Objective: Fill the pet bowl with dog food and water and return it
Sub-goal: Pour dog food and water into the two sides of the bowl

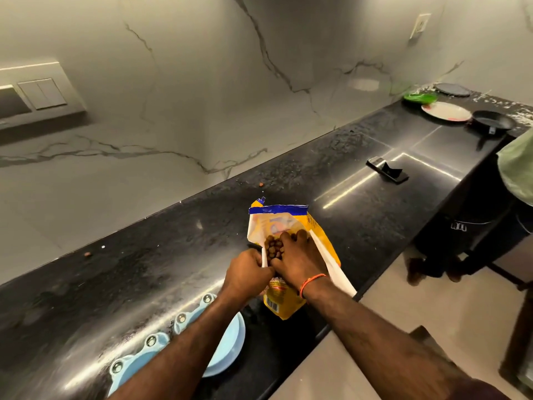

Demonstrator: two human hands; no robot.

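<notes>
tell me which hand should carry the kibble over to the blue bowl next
Right. The right hand is already inside the yellow bag on the kibble, while the left hand pinches the bag's edge open beside the blue bowl.

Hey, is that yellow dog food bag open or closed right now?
Open. The dog food bag gapes at its top, kibble shows inside, and the right hand reaches in.

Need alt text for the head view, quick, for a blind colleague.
Right hand scoops kibble inside a yellow dog food bag whose mouth the left hand holds open. A blue pet bowl sits on the black counter beneath the left forearm.
</notes>
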